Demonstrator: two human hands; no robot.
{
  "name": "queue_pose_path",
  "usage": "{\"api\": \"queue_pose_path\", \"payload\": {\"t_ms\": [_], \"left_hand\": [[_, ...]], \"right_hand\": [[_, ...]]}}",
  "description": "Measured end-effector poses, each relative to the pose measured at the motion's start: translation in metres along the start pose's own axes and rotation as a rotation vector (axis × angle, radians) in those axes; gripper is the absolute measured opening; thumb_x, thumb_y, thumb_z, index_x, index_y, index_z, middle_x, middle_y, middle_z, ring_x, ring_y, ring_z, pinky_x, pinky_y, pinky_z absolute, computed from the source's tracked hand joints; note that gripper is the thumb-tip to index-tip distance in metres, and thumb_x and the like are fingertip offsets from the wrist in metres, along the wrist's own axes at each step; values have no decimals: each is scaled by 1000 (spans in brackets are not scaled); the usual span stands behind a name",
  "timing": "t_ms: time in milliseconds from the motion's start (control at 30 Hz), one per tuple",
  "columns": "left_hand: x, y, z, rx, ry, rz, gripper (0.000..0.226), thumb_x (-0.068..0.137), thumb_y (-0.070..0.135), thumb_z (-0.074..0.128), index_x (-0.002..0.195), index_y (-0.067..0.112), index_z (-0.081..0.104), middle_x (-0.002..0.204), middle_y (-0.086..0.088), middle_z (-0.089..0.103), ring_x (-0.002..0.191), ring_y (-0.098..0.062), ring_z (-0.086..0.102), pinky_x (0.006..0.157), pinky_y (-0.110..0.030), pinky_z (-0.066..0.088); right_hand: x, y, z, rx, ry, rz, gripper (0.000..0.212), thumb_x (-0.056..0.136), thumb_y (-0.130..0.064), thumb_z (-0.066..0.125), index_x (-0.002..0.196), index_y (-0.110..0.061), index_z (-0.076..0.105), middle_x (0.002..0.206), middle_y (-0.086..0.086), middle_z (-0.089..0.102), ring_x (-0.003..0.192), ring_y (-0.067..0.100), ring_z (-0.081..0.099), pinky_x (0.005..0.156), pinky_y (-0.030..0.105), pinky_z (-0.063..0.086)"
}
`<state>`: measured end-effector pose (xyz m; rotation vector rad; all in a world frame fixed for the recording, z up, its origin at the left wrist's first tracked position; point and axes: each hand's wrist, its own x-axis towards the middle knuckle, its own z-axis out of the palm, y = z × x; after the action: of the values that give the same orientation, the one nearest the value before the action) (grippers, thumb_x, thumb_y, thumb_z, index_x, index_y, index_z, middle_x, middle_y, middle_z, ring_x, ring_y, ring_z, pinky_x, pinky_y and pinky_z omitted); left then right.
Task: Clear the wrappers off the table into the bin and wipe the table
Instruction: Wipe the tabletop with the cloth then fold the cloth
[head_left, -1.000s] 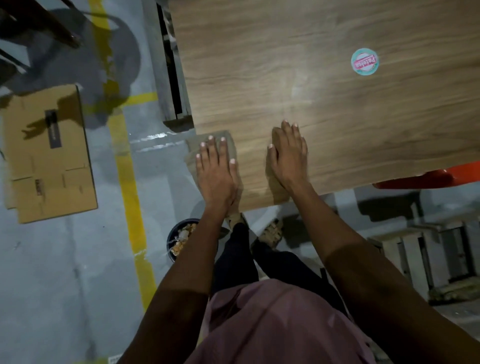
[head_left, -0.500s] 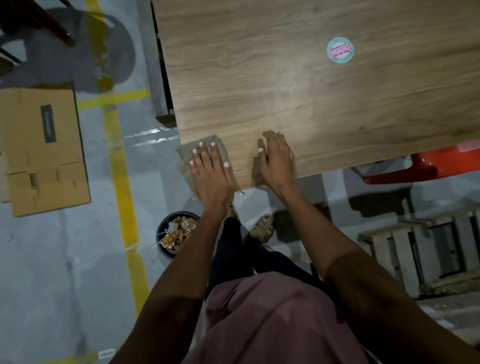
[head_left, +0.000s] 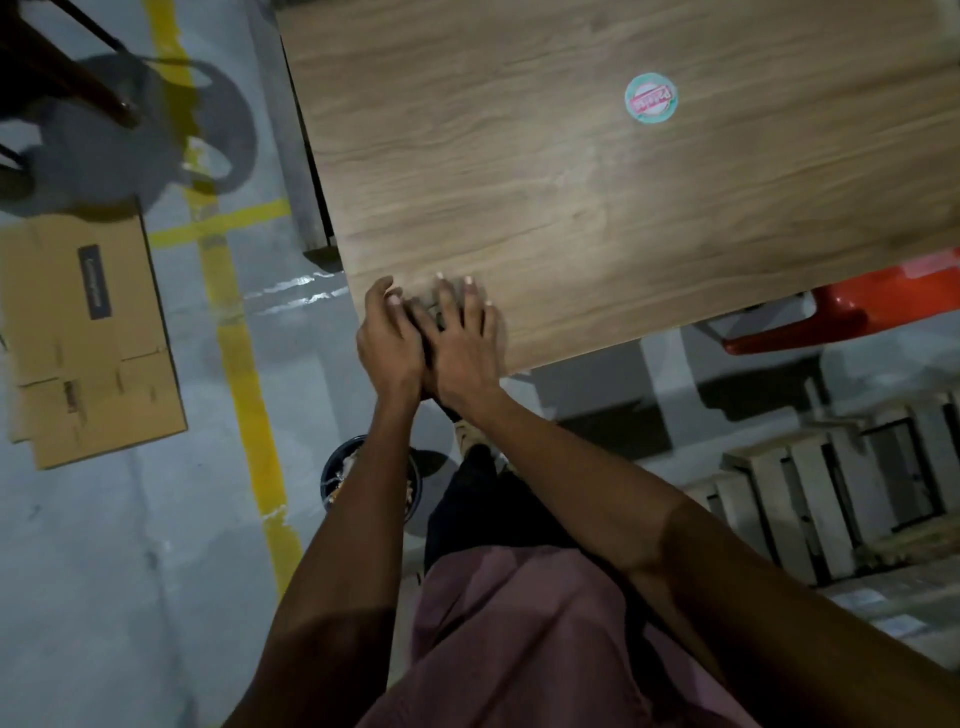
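Wiping step, by the look of it, at the near left corner of the desk (head_left: 571, 218). Little to see of the cloth (head_left: 451, 289): only a grey edge showing past the fingers (head_left: 470, 304) of the right hand (head_left: 465, 345), which lie straight and a little spread, pressing flat. Beside it and touching, the left hand (head_left: 389, 338), with fingers curled inward; cannot tell whether they pinch the cloth or just rest against it.

To do this well:
- Keep the right palm flat and the pressure even, so the cloth does not bunch under the knuckles.
- Gather any loose fold with the left before pushing on.
- Work away from the corner in overlapping strokes along the grain, toward the far right.
- Mind the edge: probably easy to drag the cloth off the desk here.
- Check the round teal disc (head_left: 650, 97), well apart up the desk. Wrapper or stuck label, hard to say; if loose, lift it and drop it in the bin (head_left: 332, 475) on the floor below the left arm, already holding scraps.
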<state>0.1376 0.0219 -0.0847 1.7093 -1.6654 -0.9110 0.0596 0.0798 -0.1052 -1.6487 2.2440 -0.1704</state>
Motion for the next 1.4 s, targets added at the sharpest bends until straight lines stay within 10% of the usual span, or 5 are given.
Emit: {"api": "queue_pose_path", "payload": {"t_ms": [100,500,1033,1400], "left_hand": [[14,-7,5,61,-145,114,36,107,23,39,136,14,58,132,-7,66,123,-24,60,102,-33,45],[30,9,58,227,-428,398,48,107,30,26,139,10,56,152,-14,48,145,-31,38,121,-52,24],[11,75,146,695,-260,398,46,106,29,39,148,11,41,159,-20,32,147,-41,28,120,-56,24],[-92,163,286,722,-366,415,60,104,42,32,155,10,33,165,-18,25,153,-36,19,124,-54,16]], "right_hand": [[3,-6,13,-125,-76,-29,113,81,-70,59,165,-22,1,174,6,0,158,39,-4,126,58,6],[8,48,-2,-92,-20,57,91,93,-61,31,165,-14,2,173,9,8,159,37,-2,127,56,5],[3,298,-82,-65,115,181,73,97,-69,37,158,-28,35,170,10,22,157,37,12,125,57,12],[-5,505,-152,-88,100,332,74,99,-69,30,162,-31,21,173,8,9,159,36,1,126,58,9]]}}
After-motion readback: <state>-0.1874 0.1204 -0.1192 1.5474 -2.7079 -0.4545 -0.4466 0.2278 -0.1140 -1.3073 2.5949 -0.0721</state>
